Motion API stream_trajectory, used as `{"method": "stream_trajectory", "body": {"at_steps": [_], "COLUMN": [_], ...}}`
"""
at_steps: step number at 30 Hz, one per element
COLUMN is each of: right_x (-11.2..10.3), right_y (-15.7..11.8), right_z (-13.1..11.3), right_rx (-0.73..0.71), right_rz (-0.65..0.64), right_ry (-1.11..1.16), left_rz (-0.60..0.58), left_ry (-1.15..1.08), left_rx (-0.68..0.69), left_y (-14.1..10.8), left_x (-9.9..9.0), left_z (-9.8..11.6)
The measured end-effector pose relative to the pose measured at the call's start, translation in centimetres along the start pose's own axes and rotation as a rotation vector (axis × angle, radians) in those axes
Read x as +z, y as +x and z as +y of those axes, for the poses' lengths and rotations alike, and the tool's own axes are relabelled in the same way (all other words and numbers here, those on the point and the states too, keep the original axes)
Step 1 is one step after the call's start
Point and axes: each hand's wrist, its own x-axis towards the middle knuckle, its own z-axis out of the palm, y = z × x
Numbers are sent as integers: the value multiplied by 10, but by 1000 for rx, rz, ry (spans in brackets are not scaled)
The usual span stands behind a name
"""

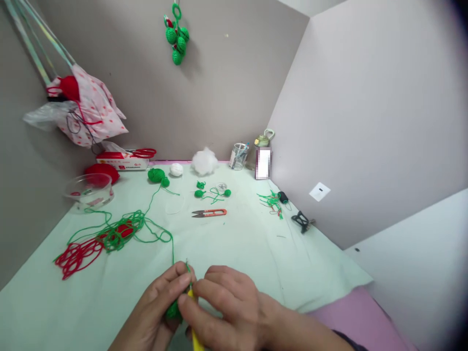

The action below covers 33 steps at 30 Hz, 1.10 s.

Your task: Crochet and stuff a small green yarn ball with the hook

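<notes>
At the near edge of the table, my left hand (157, 302) is closed round a small green crochet piece (173, 311), partly hidden by the fingers. My right hand (226, 307) grips a crochet hook (196, 341) by its yellow handle. The hook's thin metal tip points away from me, with green yarn at it, beside my left fingertips. A strand of green yarn (172, 246) runs from my left hand to a loose green tangle (120, 231) on the left, which lies among red yarn (78, 256).
Orange thread snips (209, 213) lie mid-table, with small green crochet balls (199, 193) behind. White stuffing (204, 161), a green yarn ball (156, 175) and a pen cup (239, 157) stand farther back. A clear plastic tub (89, 192) is left; thread scraps (272, 200) and a black clip (302, 222) are right.
</notes>
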Motion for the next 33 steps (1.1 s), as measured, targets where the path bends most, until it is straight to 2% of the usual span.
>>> {"method": "stream_trajectory", "body": {"at_steps": [2, 8, 12, 14, 16, 18, 19, 20, 21, 23, 25, 27, 30, 33], "right_x": [-5, -11, -7, -8, -13, -17, -19, -21, -22, -23, -23, -22, -16, -8], "right_y": [0, -13, -22, -23, -24, -28, -32, -37, -44, -60, -77, -93, -111, -124], "right_z": [-5, -21, -31, -31, -19, 9, 31, 58, 88, 154, 218, 269, 315, 334], "right_rx": [58, 326, 570, 600, 513, 437, 457, 551, 704, 1095, 1242, 1328, 1402, 1413], "right_rz": [61, 136, 212, 186, 85, -42, -66, -64, -39, 72, 153, 202, 231, 235], "right_ry": [28, 85, 315, 386, 361, 311, 296, 283, 259, 148, 15, -99, -202, -242], "left_rz": [-73, -259, -358, -358, -334, -279, -246, -214, -190, -167, -160, -149, -127, -86], "left_ry": [2, 62, 96, 84, 69, 57, 51, 42, 30, -8, -46, -69, -72, -46], "left_rx": [-1, 69, 87, 79, 82, 103, 116, 129, 140, 158, 157, 135, 94, 65], "left_y": [-4, -2, 5, 8, 12, 18, 21, 25, 29, 37, 44, 52, 61, 66], "left_x": [3, 9, 6, 3, -2, -7, -10, -11, -12, -13, -12, -11, -11, -13], "left_z": [-4, -15, -20, -21, -19, -16, -13, -11, -8, -3, -1, 0, 0, 1]}}
